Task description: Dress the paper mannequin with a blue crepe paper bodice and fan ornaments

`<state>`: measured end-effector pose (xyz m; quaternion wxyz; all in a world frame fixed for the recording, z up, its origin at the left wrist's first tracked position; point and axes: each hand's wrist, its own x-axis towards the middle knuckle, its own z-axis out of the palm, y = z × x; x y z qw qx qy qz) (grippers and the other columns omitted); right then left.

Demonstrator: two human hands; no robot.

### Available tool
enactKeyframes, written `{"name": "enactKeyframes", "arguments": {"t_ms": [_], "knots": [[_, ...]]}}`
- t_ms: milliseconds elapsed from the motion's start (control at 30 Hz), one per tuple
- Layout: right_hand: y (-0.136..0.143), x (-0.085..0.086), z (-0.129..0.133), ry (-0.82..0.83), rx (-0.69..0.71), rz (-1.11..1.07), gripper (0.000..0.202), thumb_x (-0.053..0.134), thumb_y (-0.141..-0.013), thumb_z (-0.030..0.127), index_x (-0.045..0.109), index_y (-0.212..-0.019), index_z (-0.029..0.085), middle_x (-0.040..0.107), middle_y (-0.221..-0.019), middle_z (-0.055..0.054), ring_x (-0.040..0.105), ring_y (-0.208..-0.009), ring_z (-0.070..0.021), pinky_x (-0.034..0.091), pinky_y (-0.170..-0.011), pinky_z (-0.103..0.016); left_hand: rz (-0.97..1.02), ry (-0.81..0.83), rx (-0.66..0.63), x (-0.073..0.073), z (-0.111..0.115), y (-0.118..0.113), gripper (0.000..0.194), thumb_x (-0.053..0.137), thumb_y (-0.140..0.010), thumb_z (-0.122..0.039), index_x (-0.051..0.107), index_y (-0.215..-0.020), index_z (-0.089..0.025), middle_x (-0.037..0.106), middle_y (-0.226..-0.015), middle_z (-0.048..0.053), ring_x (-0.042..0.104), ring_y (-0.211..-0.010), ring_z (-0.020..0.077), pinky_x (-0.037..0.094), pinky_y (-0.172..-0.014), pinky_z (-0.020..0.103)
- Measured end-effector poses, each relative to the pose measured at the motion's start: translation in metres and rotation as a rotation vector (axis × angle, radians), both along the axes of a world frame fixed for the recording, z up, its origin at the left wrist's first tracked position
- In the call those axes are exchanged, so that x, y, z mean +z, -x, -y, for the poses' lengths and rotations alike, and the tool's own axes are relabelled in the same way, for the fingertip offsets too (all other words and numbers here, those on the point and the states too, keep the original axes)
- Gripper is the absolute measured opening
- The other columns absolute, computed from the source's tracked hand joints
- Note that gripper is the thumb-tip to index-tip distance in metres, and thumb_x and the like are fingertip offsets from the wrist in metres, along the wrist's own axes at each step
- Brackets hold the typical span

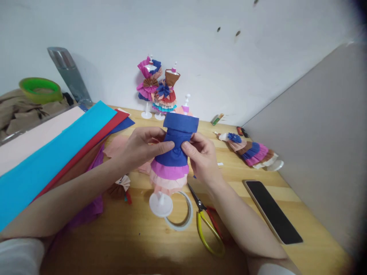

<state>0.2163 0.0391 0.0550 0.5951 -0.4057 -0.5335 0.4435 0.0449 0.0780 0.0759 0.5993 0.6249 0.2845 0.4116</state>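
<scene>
A small dress form (161, 204) in a layered crepe-paper dress (173, 154) is held up in front of me, tilted, its white round base toward me. The dress has a blue top with a folded-over band, then purple and pale pink ruffles. My left hand (151, 143) grips the blue waist from the left, thumb on the front. From the right, my right hand (200, 151) pinches the same waist with thumb and fingers. Some fingertips of both hands are hidden behind the dress. A roll of white tape (187, 219) and yellow-and-red-handled scissors (202, 214) lie below it.
Folded crepe-paper sheets (71, 133) lie at left, near a water bottle (70, 72) and a green tape roll (40, 89). Two dressed forms (150, 82) stand by the wall. Another dressed form (252, 152) lies at right, above a phone (272, 212). A glue stick (217, 119) lies behind.
</scene>
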Motion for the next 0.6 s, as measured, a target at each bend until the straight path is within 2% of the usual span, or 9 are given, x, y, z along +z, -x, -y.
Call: {"name": "enactKeyframes", "arguments": {"t_ms": [133, 200, 267, 367, 433, 500, 600], "knots": [[0.003, -0.009, -0.004, 0.27, 0.09, -0.073, 0.044, 0.081, -0.062, 0.057, 0.055, -0.064, 0.021, 0.056, -0.06, 0.003, 0.051, -0.057, -0.0136, 0.043, -0.06, -0.029, -0.083, 0.265, -0.088, -0.007, -0.004, 0.004, 0.03, 0.082, -0.066, -0.042, 0.072, -0.073, -0.014, 0.072, -0.074, 0.003, 0.066, -0.073, 0.0176, 0.053, -0.072, 0.03], [0.002, -0.019, -0.009, 0.405, 0.124, -0.041, 0.05, 0.083, -0.058, 0.058, 0.051, -0.058, 0.02, 0.051, -0.054, 0.005, 0.045, -0.052, -0.0108, 0.038, -0.057, -0.026, -0.126, 0.431, -0.121, -0.02, -0.008, 0.005, 0.037, 0.084, -0.061, -0.044, 0.073, -0.079, -0.014, 0.073, -0.077, 0.005, 0.067, -0.073, 0.0181, 0.054, -0.071, 0.03], [0.0, -0.031, -0.014, 0.513, 0.13, 0.003, 0.053, 0.085, -0.051, 0.059, 0.051, -0.057, 0.019, 0.051, -0.053, 0.005, 0.044, -0.05, -0.0094, 0.036, -0.055, -0.025, -0.2, 0.583, -0.064, -0.035, -0.01, 0.003, 0.045, 0.087, -0.054, -0.045, 0.072, -0.081, -0.013, 0.073, -0.075, 0.007, 0.066, -0.066, 0.0181, 0.052, -0.061, 0.028], [-0.003, -0.047, -0.017, 0.607, 0.117, 0.012, 0.053, 0.087, -0.046, 0.058, 0.054, -0.058, 0.018, 0.056, -0.055, 0.004, 0.047, -0.051, -0.0093, 0.036, -0.055, -0.024, -0.247, 0.677, -0.065, -0.052, -0.015, 0.0, 0.042, 0.088, -0.05, -0.042, 0.069, -0.073, -0.013, 0.07, -0.066, 0.005, 0.062, -0.058, 0.0155, 0.048, -0.053, 0.025], [-0.004, -0.053, -0.018, 0.626, 0.128, 0.014, 0.051, 0.086, -0.048, 0.057, 0.054, -0.058, 0.018, 0.058, -0.055, 0.003, 0.048, -0.051, -0.0096, 0.036, -0.055, -0.025, -0.289, 0.638, -0.123, -0.054, -0.02, 0.001, 0.038, 0.087, -0.053, -0.042, 0.07, -0.072, -0.014, 0.071, -0.068, 0.005, 0.064, -0.061, 0.0158, 0.05, -0.057, 0.025], [-0.005, -0.058, -0.018, 0.622, 0.151, 0.065, 0.049, 0.084, -0.052, 0.057, 0.054, -0.059, 0.018, 0.057, -0.054, 0.003, 0.047, -0.05, -0.0097, 0.036, -0.053, -0.025, -0.526, 0.53, -0.165, -0.047, -0.028, 0.008, 0.037, 0.084, -0.058, -0.047, 0.069, -0.066, -0.014, 0.068, -0.058, 0.003, 0.061, -0.053, 0.0151, 0.05, -0.055, 0.026], [-0.006, -0.063, -0.018, 0.561, 0.146, 0.229, 0.047, 0.077, -0.059, 0.059, 0.052, -0.059, 0.019, 0.053, -0.053, 0.004, 0.042, -0.048, -0.0096, 0.032, -0.051, -0.025, -0.827, 0.13, -0.132, -0.025, -0.041, 0.026, 0.039, 0.076, -0.067, -0.049, 0.065, -0.054, -0.015, 0.065, -0.052, 0.004, 0.061, -0.049, 0.0155, 0.047, -0.05, 0.025]]}}
